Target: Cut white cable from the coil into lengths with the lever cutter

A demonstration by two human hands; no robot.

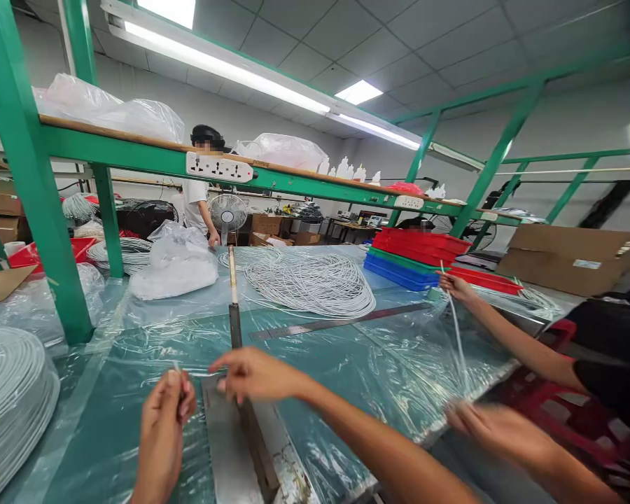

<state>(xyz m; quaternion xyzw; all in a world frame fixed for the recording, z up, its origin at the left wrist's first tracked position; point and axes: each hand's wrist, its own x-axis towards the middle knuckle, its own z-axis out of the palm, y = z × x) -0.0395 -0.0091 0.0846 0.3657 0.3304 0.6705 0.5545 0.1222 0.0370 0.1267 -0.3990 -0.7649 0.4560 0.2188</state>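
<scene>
Upright at the lower left, my left hand (165, 420) pinches a thin white cable (176, 365); only a short tip shows above the fingers. My right hand (255, 374) is over the back end of the metal base of a cutter (220, 441), its index finger stretched left and nothing visible between its fingers. The cutter's dark arm (234, 325) slants away behind that hand, with a worn handle at its far end. A steel ruler (315, 327) lies behind my right hand, beside a loose white cable coil (315, 283).
A co-worker's hands at right hold a white cable (458, 336). Stacked red and blue trays (414, 259) stand behind. A big cable coil (10, 413) is at left, near a green post (57, 210) and plastic bags (176, 262). Another person stands beyond the table.
</scene>
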